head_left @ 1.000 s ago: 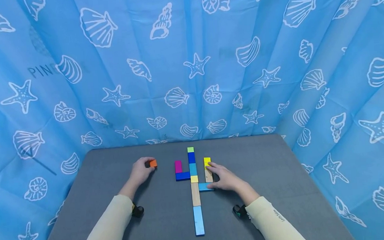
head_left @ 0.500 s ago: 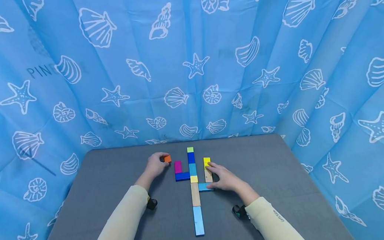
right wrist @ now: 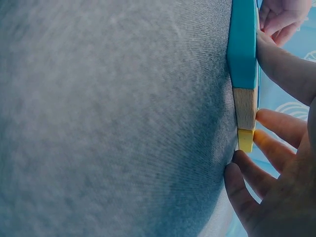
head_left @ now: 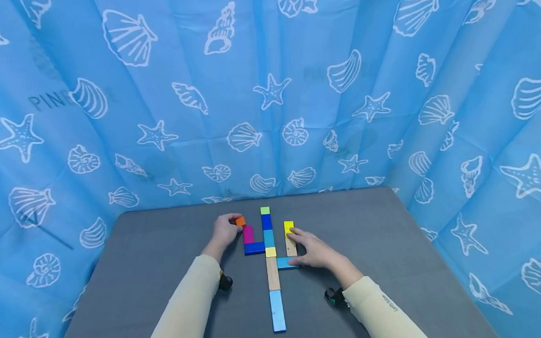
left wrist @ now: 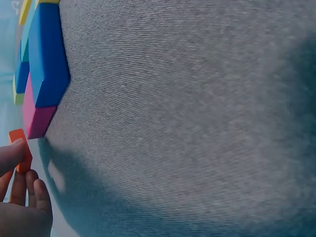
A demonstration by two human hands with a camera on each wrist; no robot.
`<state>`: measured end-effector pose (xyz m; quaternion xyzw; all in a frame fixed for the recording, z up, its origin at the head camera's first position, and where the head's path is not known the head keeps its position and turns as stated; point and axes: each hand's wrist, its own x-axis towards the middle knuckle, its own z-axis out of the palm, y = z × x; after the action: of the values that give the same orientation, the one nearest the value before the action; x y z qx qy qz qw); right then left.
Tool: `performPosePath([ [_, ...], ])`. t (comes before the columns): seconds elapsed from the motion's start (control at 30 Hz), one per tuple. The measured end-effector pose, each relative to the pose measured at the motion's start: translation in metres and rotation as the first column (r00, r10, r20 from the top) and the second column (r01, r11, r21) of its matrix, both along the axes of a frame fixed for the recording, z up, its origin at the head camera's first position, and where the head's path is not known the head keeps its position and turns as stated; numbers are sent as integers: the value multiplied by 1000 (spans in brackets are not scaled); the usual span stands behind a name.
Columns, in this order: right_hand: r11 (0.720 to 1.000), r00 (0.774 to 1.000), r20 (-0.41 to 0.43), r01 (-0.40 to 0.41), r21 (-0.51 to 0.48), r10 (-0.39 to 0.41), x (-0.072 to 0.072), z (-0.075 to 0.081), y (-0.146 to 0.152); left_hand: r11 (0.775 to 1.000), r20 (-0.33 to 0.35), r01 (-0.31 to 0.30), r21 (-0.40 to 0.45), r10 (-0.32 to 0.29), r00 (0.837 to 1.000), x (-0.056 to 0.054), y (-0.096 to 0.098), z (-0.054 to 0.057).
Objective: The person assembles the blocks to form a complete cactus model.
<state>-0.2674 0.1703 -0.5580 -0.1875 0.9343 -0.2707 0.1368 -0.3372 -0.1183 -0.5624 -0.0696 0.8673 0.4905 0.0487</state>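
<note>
My left hand (head_left: 224, 232) pinches a small orange block (head_left: 240, 221) between thumb and fingers, close to the far end of a magenta block (head_left: 248, 235). That magenta block meets a dark blue block (head_left: 254, 248), which joins the left side of a long column of blocks. Over on the right, my right hand (head_left: 318, 250) rests its spread fingers on laid blocks. Its thumb touches a light blue block (right wrist: 243, 44), while fingertips touch a plain wooden block (right wrist: 245, 108) and a yellow block (right wrist: 245, 140). In the left wrist view the orange block (left wrist: 20, 152) appears tilted.
The column runs away from me, from a long light blue block (head_left: 278, 311) through a wooden block (head_left: 272, 273) to a lime green block (head_left: 265, 210). All lie flat on a grey table (head_left: 177, 322). A blue shell-print curtain (head_left: 263, 59) hangs behind.
My left hand has carried the orange block rightward across the table, up to the magenta block. The right hand keeps its place on the blocks.
</note>
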Motion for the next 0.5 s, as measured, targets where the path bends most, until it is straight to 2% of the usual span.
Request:
performPosePath([
  [0.37, 1000, 1000, 6, 1, -4, -1, 0, 0, -2, 994, -4, 10, -111, -11, 1000, -8, 14, 1],
  [0.5, 1000, 1000, 10, 2, -9, -2, 1, 1, -1, 992, 1, 16, -122, -16, 1000, -9, 17, 1],
])
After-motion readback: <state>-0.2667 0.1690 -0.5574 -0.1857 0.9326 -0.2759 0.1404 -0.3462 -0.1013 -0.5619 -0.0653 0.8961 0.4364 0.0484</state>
